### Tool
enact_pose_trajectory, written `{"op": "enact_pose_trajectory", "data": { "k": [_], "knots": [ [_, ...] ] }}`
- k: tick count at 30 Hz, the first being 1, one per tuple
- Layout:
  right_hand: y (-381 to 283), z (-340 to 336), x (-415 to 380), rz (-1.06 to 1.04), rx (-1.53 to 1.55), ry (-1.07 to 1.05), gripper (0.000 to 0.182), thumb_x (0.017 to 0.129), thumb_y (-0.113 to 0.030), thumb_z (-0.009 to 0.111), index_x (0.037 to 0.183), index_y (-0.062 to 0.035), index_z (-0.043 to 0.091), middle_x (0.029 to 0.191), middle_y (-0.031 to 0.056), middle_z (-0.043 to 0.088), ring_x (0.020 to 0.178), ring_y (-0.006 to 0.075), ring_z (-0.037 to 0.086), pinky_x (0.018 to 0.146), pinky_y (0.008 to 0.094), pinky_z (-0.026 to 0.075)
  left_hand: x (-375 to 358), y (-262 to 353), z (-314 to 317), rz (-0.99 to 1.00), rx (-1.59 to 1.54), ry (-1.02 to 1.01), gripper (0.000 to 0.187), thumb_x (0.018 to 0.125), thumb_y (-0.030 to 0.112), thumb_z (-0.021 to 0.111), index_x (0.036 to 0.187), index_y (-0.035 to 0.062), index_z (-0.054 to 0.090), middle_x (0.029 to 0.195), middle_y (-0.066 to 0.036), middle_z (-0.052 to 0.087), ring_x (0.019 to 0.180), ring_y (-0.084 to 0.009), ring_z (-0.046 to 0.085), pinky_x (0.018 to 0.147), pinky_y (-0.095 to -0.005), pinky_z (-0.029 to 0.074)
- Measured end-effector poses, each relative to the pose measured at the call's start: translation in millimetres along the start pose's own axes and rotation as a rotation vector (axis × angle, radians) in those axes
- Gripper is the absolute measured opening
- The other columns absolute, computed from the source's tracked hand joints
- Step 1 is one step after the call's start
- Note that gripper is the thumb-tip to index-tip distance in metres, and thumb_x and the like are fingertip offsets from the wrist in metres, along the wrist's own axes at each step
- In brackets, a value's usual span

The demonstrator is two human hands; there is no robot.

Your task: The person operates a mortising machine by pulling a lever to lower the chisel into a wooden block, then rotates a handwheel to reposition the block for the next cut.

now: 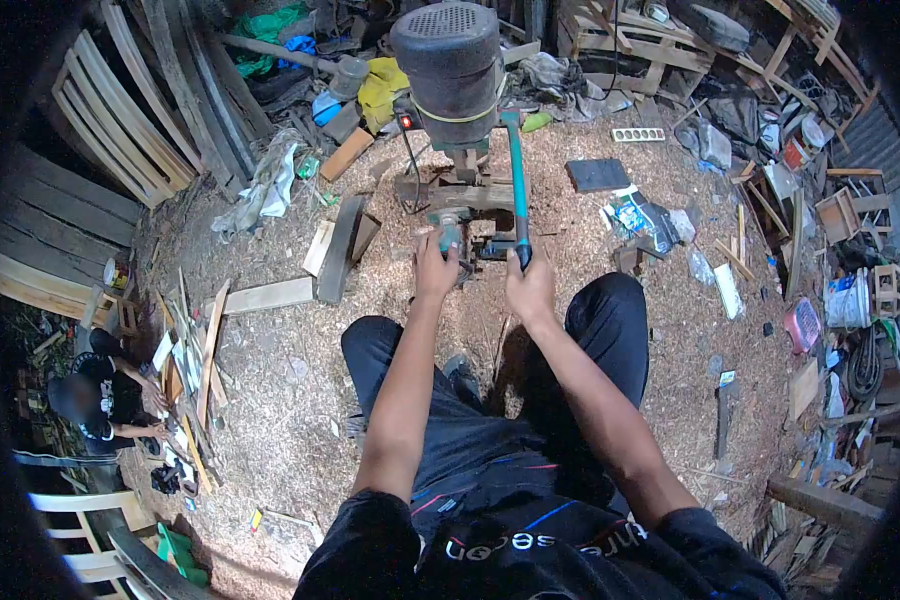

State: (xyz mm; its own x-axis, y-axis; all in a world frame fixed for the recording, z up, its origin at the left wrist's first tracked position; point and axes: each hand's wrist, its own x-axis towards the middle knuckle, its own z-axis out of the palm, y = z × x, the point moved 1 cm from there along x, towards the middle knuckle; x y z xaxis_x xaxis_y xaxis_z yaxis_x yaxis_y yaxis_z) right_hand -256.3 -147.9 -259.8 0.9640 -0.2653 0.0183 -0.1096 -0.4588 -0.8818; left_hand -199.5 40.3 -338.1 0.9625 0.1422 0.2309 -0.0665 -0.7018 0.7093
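Observation:
In front of me stands a bench machine with a dark, vented motor housing (448, 75) on top. A long teal lever (518, 180) with a black grip runs down from its right side. My right hand (531, 288) is wrapped around the black grip at the lever's lower end. My left hand (436, 265) is closed at a small green machine part (451, 236) low on the left; its exact kind is partly hidden by my fingers. Right of this hand is a dark metal piece (492, 246) at the machine's base. A wooden piece (470, 194) lies crosswise beneath the motor.
Sawdust covers the ground. Boards (270, 297) lie left of the machine, and a dark block (597, 175) and a white power strip (638, 135) lie to the right. Another person (100, 400) is low at the far left among wood strips. A red-lit switch (406, 122) hangs beside the motor.

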Motion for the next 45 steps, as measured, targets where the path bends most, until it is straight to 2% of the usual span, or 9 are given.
{"op": "enact_pose_trajectory", "data": {
  "k": [3, 8, 12, 26, 34, 37, 38, 42, 45],
  "knots": [
    [63.6, 44.1, -3.9, -0.196, -0.013, 0.192, 0.035, 0.097, -0.029, 0.057, 0.113, 0.0019, 0.054, 0.084, 0.0294, 0.063, 0.080, 0.0507, 0.062, 0.073, 0.0560, 0.047, -7.9, -30.8, 22.8, 0.004, -0.008, -0.054, 0.044, 0.090, 0.016, 0.062, 0.129, -0.0024, 0.055, 0.131, -0.024, 0.054, 0.125, -0.0415, 0.049, 0.108, -0.0459, 0.038],
    [126.3, 85.9, 14.2, -0.086, -0.056, 0.131, 0.035, 0.098, -0.028, 0.055, 0.119, -0.0008, 0.051, 0.084, 0.0300, 0.062, 0.077, 0.0514, 0.061, 0.070, 0.0580, 0.046, -25.3, -38.9, 31.3, 0.207, 0.109, 0.017, 0.046, 0.089, 0.020, 0.064, 0.129, -0.0003, 0.054, 0.136, -0.019, 0.051, 0.134, -0.0380, 0.040, 0.114, -0.0495, 0.029],
    [145.2, 100.9, 23.4, -0.100, -0.052, 0.143, 0.033, 0.097, -0.024, 0.056, 0.120, -0.0019, 0.049, 0.082, 0.0272, 0.062, 0.075, 0.0503, 0.061, 0.065, 0.0560, 0.046, -23.5, -29.8, 26.4, 0.137, 0.156, -0.085, 0.045, 0.088, 0.024, 0.065, 0.127, 0.0038, 0.056, 0.136, -0.018, 0.048, 0.134, -0.0358, 0.038, 0.116, -0.0557, 0.018],
    [212.1, 147.5, 60.6, -0.086, -0.085, 0.153, 0.036, 0.095, -0.021, 0.057, 0.123, -0.0012, 0.048, 0.093, 0.0295, 0.062, 0.081, 0.0519, 0.061, 0.069, 0.0572, 0.047, -23.2, -30.1, 37.1, 0.121, 0.220, -0.067, 0.037, 0.093, 0.027, 0.062, 0.126, 0.0100, 0.056, 0.138, -0.016, 0.043, 0.137, -0.0368, 0.032, 0.115, -0.0612, 0.014],
    [135.5, 96.8, 22.9, -0.125, 0.023, 0.137, 0.029, 0.098, -0.026, 0.056, 0.112, -0.0016, 0.050, 0.082, 0.0258, 0.062, 0.075, 0.0488, 0.062, 0.066, 0.0566, 0.045, -23.9, -25.7, 33.2, 0.153, 0.231, -0.004, 0.036, 0.092, 0.025, 0.062, 0.124, 0.0095, 0.056, 0.138, -0.017, 0.043, 0.135, -0.0375, 0.034, 0.115, -0.0605, 0.016],
    [74.3, 51.7, 5.1, 0.017, -0.034, 0.022, 0.026, 0.098, -0.024, 0.057, 0.110, -0.0013, 0.051, 0.081, 0.0246, 0.062, 0.075, 0.0471, 0.062, 0.067, 0.0544, 0.046, -24.5, -18.8, 29.8, 0.111, 0.224, -0.025, 0.036, 0.091, 0.025, 0.063, 0.124, 0.0104, 0.056, 0.139, -0.016, 0.043, 0.136, -0.0367, 0.034, 0.116, -0.0612, 0.015],
    [58.3, 40.9, 1.2, -0.165, -0.011, 0.132, 0.025, 0.097, -0.019, 0.061, 0.110, 0.0016, 0.054, 0.071, 0.0141, 0.055, 0.062, 0.0289, 0.055, 0.060, 0.0420, 0.044, -25.9, -20.6, 31.2, 0.098, 0.217, -0.032, 0.037, 0.091, 0.025, 0.063, 0.124, 0.0105, 0.056, 0.139, -0.016, 0.043, 0.137, -0.0368, 0.034, 0.116, -0.0611, 0.015],
    [-45.0, -23.9, 7.2, 0.001, -0.011, -0.059, 0.025, 0.096, -0.020, 0.063, 0.105, 0.0018, 0.057, 0.070, 0.0070, 0.054, 0.064, 0.0180, 0.052, 0.059, 0.0372, 0.042, -30.4, -29.3, 37.3, 0.121, 0.241, 0.005, 0.037, 0.087, 0.021, 0.068, 0.121, 0.0105, 0.057, 0.134, -0.015, 0.047, 0.132, -0.0371, 0.038, 0.113, -0.0573, 0.021],
    [-52.1, -26.6, 8.7, 0.094, -0.027, -0.082, 0.025, 0.094, -0.016, 0.064, 0.105, 0.0051, 0.057, 0.083, 0.0222, 0.064, 0.076, 0.0370, 0.065, 0.071, 0.0467, 0.048, -24.1, -31.2, 38.5, 0.158, 0.230, 0.044, 0.036, 0.085, 0.019, 0.071, 0.117, 0.0099, 0.058, 0.127, -0.015, 0.050, 0.128, -0.0373, 0.041, 0.109, -0.0547, 0.025]
  ]
}}
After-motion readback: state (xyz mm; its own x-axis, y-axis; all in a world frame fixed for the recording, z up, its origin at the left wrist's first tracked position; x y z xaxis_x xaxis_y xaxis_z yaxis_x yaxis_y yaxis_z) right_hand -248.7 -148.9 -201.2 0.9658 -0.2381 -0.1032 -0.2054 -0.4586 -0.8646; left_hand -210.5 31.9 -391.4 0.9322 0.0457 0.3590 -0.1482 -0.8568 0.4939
